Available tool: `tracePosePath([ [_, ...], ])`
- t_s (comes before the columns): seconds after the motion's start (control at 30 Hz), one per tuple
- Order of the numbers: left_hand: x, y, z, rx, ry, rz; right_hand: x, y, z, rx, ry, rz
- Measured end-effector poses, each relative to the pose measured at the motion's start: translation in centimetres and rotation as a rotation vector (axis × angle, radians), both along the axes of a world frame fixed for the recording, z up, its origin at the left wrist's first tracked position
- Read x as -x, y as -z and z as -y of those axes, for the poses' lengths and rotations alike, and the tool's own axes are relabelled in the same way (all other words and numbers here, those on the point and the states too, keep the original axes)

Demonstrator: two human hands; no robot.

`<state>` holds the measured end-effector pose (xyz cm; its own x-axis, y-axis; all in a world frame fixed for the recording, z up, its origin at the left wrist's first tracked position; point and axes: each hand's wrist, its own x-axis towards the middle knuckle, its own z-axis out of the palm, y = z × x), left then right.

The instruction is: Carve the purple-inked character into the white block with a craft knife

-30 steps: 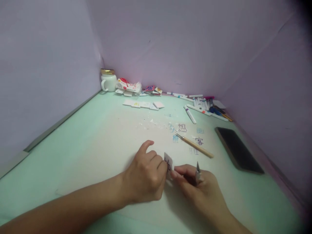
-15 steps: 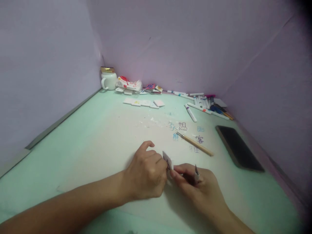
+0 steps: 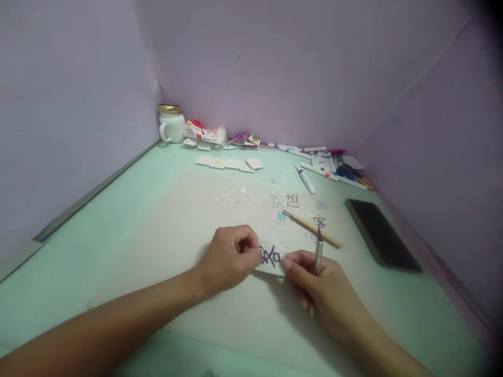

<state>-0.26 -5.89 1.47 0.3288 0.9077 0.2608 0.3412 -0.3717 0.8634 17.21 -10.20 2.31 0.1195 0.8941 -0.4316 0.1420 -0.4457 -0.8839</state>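
A small white card (image 3: pixel 272 265) with a dark purple written character is held between my two hands, its face turned up toward me. My left hand (image 3: pixel 230 257) pinches the card's left edge, fingers curled. At the right edge, the thumb and fingertips of my right hand (image 3: pixel 318 280) grip it. A slim metal craft knife (image 3: pixel 318 254) is also tucked in my right hand, its blade pointing up and away. Just beyond lies a wooden-handled carving tool (image 3: pixel 318 230) on the table.
A dark phone (image 3: pixel 381 235) lies at the right. Marker pens (image 3: pixel 324 161) are piled at the back right. White tiles (image 3: pixel 231 164), a tissue pack (image 3: pixel 205 132) and a white mug (image 3: pixel 173 127) stand along the back. White scraps (image 3: pixel 243 191) and written characters (image 3: pixel 293 201) mark the tabletop (image 3: pixel 157 225).
The card has turned from nearly edge-on to face me, showing its character. My left hand has rotated and no longer covers most of it. The knife now shows more in my right hand.
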Motion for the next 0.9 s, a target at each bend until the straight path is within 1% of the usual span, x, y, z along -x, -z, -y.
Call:
tracePosePath([
  [0.13, 0.8, -0.2, -0.3, -0.041, -0.123, 0.032, -0.3, 0.2, -0.4, 0.076, 0.025, -0.141],
  [0.2, 0.9, 0.0, -0.3, -0.127, -0.181, 0.006, -0.5, 0.3, -0.4, 0.090, 0.030, -0.187],
  [0.23, 0.9, 0.1, -0.2, -0.183, -0.187, -0.022, -0.6, 0.3, -0.5, 0.088, 0.034, -0.202],
  [0.3, 0.8, 0.4, 0.2, -0.279, -0.129, -0.104, -0.7, 0.4, -0.5, 0.086, 0.041, -0.223],
  [0.4, 0.3, 0.8, 0.9, -0.337, 0.008, -0.228, -0.6, 0.4, -0.4, 0.084, 0.036, -0.236],
  [0.5, -0.2, 1.0, 1.4, -0.382, 0.052, -0.298, -0.4, 0.4, -0.2, 0.082, 0.009, -0.244],
  [0.57, -0.3, 1.1, 1.4, -0.407, 0.061, -0.300, -0.1, 0.2, 0.0, 0.097, -0.076, -0.229],
  [0.63, -0.2, 1.2, 1.2, -0.441, 0.080, -0.278, -0.1, 0.0, 0.2, 0.101, -0.204, -0.175],
  [0.67, -0.1, 1.2, 1.2, -0.460, 0.096, -0.272, -0.2, -0.1, 0.3, 0.082, -0.248, -0.121],
  [0.7, 0.1, 1.2, 1.1, -0.474, 0.114, -0.277, -0.5, -0.3, 0.3, 0.043, -0.253, -0.047],
  [0.73, 0.2, 1.2, 1.0, -0.478, 0.134, -0.298, -0.9, -0.4, 0.2, -0.015, -0.218, 0.045],
  [0.83, 0.6, 1.3, 1.0, -0.438, 0.168, -0.397, -2.8, -0.7, -0.4, -0.200, 0.007, 0.322],
  [0.87, 0.7, 1.4, 1.0, -0.418, 0.165, -0.424, -3.5, -0.7, -0.6, -0.201, 0.040, 0.362],
  [0.9, 0.8, 1.4, 1.0, -0.402, 0.156, -0.444, -4.2, -0.6, -0.7, -0.185, 0.033, 0.360],
])
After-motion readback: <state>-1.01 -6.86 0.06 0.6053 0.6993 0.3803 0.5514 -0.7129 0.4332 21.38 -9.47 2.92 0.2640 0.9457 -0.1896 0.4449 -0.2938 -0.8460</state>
